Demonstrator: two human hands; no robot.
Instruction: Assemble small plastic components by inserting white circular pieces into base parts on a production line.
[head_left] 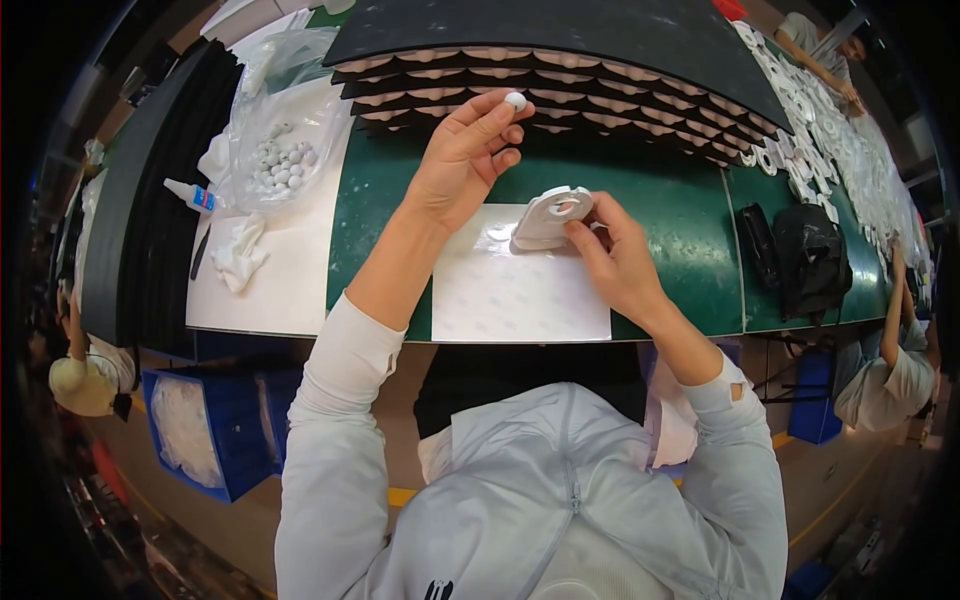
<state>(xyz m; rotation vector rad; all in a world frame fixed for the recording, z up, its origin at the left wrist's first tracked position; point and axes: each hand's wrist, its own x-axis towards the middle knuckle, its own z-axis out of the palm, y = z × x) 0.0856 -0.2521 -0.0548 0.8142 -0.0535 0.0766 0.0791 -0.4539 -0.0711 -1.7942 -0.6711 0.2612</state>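
Observation:
Between the thumb and index finger of my left hand (462, 155) is a small white ball (515, 101), raised in front of the stacked black sheets. My right hand (617, 255) grips a white plastic part (549, 220) with a round opening near its top. That part stands tilted up, its lower end at a white sheet (520, 295) on the green table. A clear plastic bag (285, 120) to the left holds several more white balls (287, 165).
Black sheets with pale parts between them (560, 60) are stacked at the back. A glue bottle (190, 195) and crumpled tissue (238, 252) lie left. A black bag (810, 260) sits right, near a heap of white parts (800, 120). Other people work at both sides.

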